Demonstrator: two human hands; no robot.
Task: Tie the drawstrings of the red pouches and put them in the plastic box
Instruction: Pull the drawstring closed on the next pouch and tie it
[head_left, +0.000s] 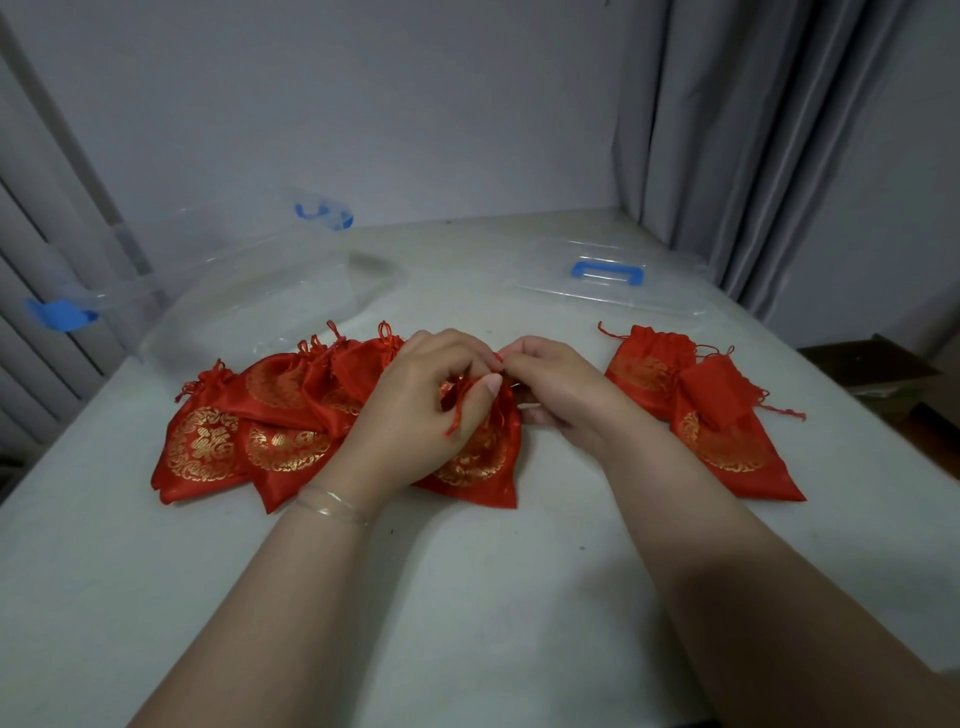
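Head view: at the centre of the white table (467, 597) lies the red pouch (480, 457) in hand, its gathered neck pointing to 12 o'clock. The left hand (415, 400) has its fingers curled over the neck and pinches the red drawstring (453, 422), a loose end trailing toward 7 o'clock. The right hand (556, 384) meets it from 3 o'clock, fingertips pinched on the cord's other part. A pile of pouches (260, 415) lies at 9 o'clock, two more pouches (717, 415) at 3 o'clock. The clear plastic box (249, 296) stands at 10 o'clock, its lid (618, 286) at 1 o'clock.

The knot seems to be forming. To tie it well, keep the neck gathered shut, pull both cord ends evenly outward, and seat the knot against the fabric before letting go.
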